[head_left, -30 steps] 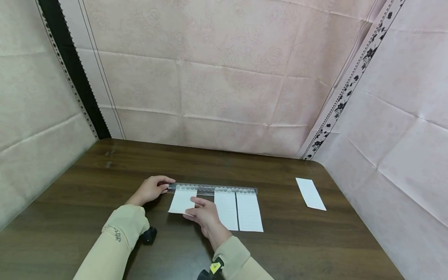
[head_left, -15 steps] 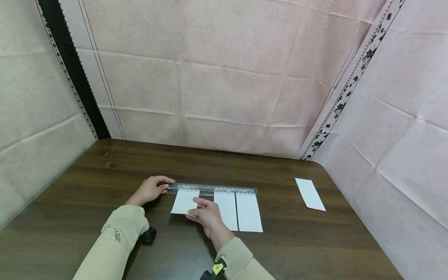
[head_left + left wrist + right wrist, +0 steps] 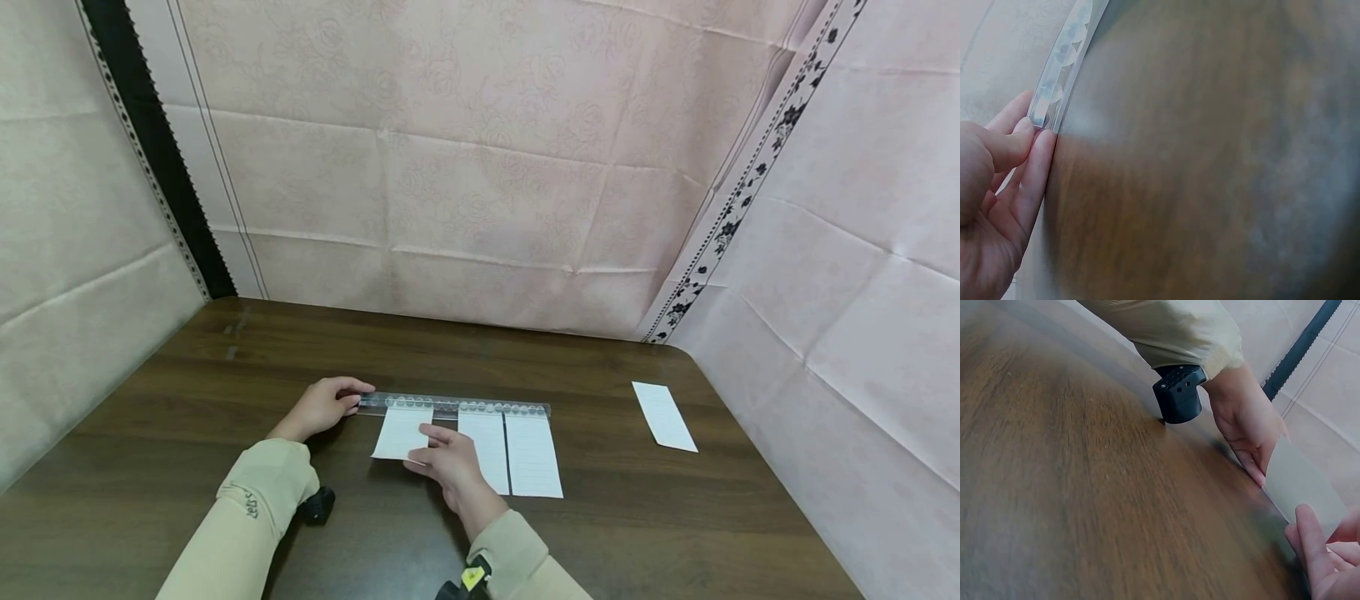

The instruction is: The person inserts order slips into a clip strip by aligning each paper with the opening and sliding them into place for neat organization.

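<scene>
A clear plastic note-holder strip (image 3: 445, 407) with a row of round pieces lies across the table. My left hand (image 3: 321, 407) pinches its left end between thumb and fingers; the left wrist view shows that end of the strip (image 3: 1063, 62) close up. The top edge of a white paper slip (image 3: 397, 435) sits at the strip's left part. Its lower right corner is pinched by my right hand (image 3: 450, 467), and the slip (image 3: 1300, 478) bows upward in the right wrist view. Two ruled white slips, left (image 3: 483, 450) and right (image 3: 534, 454), hang from the strip's right half.
A loose white slip (image 3: 664, 417) lies at the right of the brown wooden table (image 3: 675, 525). Pale patterned cloth (image 3: 450, 192) stands as walls behind and at both sides. Black wrist devices are on both arms.
My right hand has slid the pinched slip a little to the right along the strip, towards the two ruled slips. The left hand stays at the strip's end.
</scene>
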A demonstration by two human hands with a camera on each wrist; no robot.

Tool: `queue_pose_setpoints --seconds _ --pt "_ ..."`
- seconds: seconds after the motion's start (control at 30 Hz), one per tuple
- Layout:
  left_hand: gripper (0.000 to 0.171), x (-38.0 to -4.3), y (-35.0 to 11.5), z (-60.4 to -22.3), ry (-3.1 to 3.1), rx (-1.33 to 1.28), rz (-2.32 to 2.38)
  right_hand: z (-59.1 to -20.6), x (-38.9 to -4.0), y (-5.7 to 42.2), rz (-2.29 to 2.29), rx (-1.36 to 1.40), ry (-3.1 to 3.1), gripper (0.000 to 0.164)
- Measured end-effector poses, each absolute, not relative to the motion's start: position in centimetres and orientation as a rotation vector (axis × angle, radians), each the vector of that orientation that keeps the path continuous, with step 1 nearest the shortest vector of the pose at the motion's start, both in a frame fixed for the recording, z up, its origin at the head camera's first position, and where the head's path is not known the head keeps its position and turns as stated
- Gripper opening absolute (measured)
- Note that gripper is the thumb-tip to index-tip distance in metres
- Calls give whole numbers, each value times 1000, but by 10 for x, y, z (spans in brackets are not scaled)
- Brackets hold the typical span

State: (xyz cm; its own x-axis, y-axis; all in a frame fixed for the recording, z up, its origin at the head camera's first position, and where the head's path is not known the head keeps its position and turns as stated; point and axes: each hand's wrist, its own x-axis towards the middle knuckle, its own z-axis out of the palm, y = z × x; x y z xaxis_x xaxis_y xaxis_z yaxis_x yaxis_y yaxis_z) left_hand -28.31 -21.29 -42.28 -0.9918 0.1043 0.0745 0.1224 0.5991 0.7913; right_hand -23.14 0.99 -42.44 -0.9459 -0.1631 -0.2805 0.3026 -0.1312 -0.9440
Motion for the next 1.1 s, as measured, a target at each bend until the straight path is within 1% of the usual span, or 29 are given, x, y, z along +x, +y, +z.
queue_pose_setpoints --seconds 1.1 --pt "24 -280 -212 -420 -2792 -205 -1381 -425 -231 34 -2133 121 1890 44"
